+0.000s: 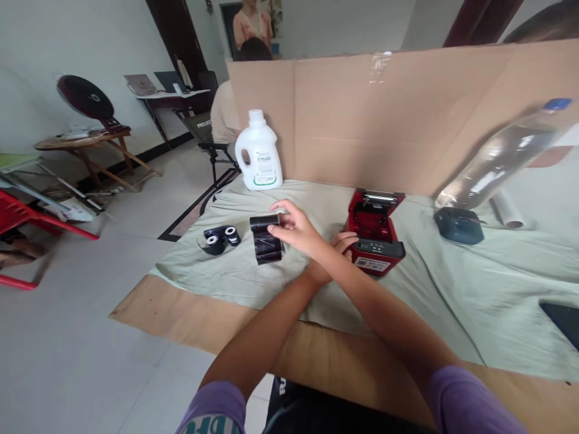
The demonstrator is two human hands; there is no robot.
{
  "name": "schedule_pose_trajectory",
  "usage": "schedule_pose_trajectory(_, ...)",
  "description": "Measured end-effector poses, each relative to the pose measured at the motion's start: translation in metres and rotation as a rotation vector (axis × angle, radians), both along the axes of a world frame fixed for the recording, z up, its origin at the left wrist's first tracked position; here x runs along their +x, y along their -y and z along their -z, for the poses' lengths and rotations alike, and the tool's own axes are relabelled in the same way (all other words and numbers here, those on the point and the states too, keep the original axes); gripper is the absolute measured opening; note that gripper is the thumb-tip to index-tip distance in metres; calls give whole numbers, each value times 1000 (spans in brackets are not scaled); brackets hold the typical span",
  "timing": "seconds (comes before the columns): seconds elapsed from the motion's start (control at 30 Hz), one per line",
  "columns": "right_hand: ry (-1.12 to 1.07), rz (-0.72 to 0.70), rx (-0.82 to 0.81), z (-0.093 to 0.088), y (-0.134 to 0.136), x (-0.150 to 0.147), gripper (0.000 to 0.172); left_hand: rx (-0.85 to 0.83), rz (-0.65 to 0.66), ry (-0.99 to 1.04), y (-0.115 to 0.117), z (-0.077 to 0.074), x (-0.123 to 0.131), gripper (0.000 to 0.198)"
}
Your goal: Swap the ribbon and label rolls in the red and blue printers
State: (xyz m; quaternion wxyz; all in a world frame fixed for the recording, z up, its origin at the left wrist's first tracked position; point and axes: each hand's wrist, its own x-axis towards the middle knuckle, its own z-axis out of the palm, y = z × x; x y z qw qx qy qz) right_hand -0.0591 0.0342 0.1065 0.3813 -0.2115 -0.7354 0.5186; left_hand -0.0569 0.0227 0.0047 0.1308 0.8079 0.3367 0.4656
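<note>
My forearms cross, the right over the left. With thumb and fingers, my right hand (296,228) grips the upper right end of a row of black ribbon rolls (266,246) above the cloth. My left hand (332,256), partly covered by my right forearm, has its fingers closed against the left front corner of a red label printer (373,265). The printer's lid (379,200) is raised and its inner bay shows. Left of the held rolls lie loose black ribbon rolls with white cores (218,243).
A white jug (260,154) stands before the cardboard screen (362,120). On the right are a tilted clear bottle (497,157), a dark device (460,226), a pale tube (507,208) and a phone (563,319). Pale cloth (217,277) covers the table. People are beyond the screen.
</note>
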Motion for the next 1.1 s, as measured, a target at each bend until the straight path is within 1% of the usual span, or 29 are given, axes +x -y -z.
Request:
schedule_pose_trajectory(0.07,1,38,-66,-18,3,41,33,4,-26,-29,1,3,-1,41)
schedule_pose_trajectory(0.13,5,110,-68,-34,3,86,28,19,-133,-49,4,6,-2,42)
schedule_pose_trajectory(0.2,4,206,-44,-43,-3,130,26,94,-260,-38,6,10,-3,43)
schedule_pose_trajectory(0.23,22,265,-32,-45,-8,150,26,136,-295,-38,7,12,-2,45)
schedule_pose_trajectory(0.3,135,399,-9,-46,-21,186,23,212,-304,-49,7,13,-1,51)
schedule_pose_trajectory(0.37,314,515,27,-45,-34,213,18,270,-296,-69,7,11,2,54)
schedule_pose_trajectory(0.4,401,543,47,-43,-38,221,17,303,-298,-83,8,10,4,54)
schedule_pose_trajectory(0.5,613,525,74,-37,-42,231,20,404,-297,-140,11,4,10,48)
schedule_pose_trajectory(0.6,783,563,124,-27,-40,223,22,451,-258,-219,16,-3,15,37)
schedule_pose_trajectory(0.7,920,641,155,-16,-40,212,26,407,-228,-271,18,-8,17,35)
schedule_pose_trajectory(0.83,1083,620,120,-10,-41,207,26,335,-189,-241,19,-11,18,37)
schedule_pose_trajectory(0.9,1117,615,148,-8,-41,206,25,321,-185,-231,20,-11,19,38)
schedule_pose_trajectory(0.97,1101,647,171,-4,-42,203,23,314,-210,-240,21,-11,20,36)
schedule_pose_trajectory(1.07,957,716,126,6,-46,200,15,311,-265,-240,23,-12,23,32)
schedule_pose_trajectory(1.1,882,728,93,8,-48,201,16,306,-275,-228,23,-12,24,30)
